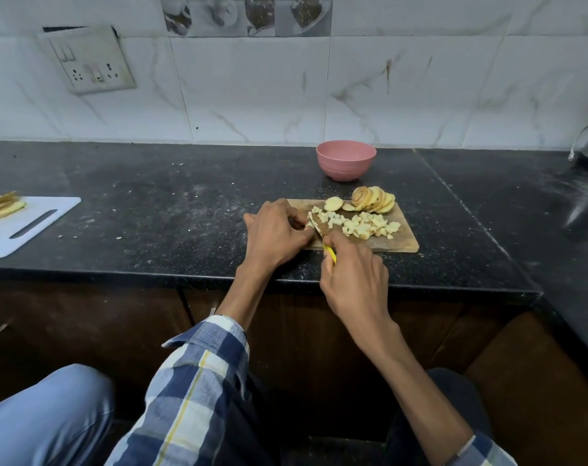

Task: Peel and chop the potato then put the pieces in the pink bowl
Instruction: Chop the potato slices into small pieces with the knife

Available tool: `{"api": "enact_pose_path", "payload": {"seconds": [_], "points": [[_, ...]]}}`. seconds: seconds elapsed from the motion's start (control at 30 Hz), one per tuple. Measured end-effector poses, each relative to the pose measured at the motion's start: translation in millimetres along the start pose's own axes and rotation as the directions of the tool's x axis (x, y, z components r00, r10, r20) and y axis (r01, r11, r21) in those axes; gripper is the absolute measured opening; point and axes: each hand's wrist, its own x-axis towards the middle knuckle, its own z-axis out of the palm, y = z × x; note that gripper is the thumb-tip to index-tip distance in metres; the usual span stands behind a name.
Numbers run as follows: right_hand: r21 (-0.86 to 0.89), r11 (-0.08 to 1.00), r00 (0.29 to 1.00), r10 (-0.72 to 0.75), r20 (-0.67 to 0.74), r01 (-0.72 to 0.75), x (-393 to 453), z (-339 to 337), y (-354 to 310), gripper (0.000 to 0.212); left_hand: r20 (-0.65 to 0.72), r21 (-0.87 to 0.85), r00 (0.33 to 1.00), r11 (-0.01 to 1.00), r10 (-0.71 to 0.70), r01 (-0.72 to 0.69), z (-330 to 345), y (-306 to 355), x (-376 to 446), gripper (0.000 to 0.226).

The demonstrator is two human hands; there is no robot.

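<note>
Mid-chop: left hand (276,234) pins a pale potato piece (311,219), right hand (351,264) grips the yellow-handled knife (329,252); diced cubes (366,225) and uncut slices (375,203) beyond, round pink bowl (346,160) farther off, seemingly unfilled.

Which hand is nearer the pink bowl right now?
Left, narrowly. The left hand holds potato at the board's left end, nearer than and left of the pink bowl. The right hand, gripping the knife, sits further back at the counter's front edge.

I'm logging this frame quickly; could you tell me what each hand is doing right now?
Left hand: fingers curled, pinching a potato piece on the cutting board.
Right hand: gripping the yellow-handled knife.
</note>
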Motion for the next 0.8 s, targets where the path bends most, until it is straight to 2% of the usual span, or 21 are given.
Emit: {"api": "enact_pose_path", "payload": {"seconds": [0.23, 0.53, 0.63, 0.7, 0.8], "points": [[0.017, 1.000, 0.999, 0.027, -0.025, -0.026, 13, 9, -4, 0.034, 0.022, -0.013, 1.000, 1.000, 0.003, -0.003, 1, 0, 1, 0.020], [0.027, 0.994, 0.990, 0.109, -0.093, -0.106, 9, 9, 0, 0.022, 0.030, 0.059, 0.999, 0.998, -0.012, 0.010, 0, 4, 1, 0.009], [0.035, 0.994, 0.989, 0.108, -0.102, -0.105, 9, 9, 0, 0.019, 0.019, 0.019, 1.000, 1.000, -0.013, 0.013, 0, 4, -1, 0.012], [0.062, 0.994, 0.988, 0.100, -0.115, -0.093, 8, 9, 1, 0.019, 0.002, -0.031, 1.000, 0.999, -0.029, 0.030, -1, 1, 0, 0.002], [0.063, 0.995, 0.989, 0.086, -0.117, -0.079, 9, 8, 1, 0.017, 0.017, -0.065, 1.000, 0.998, -0.021, 0.023, 2, -2, 0, 0.012]]}}
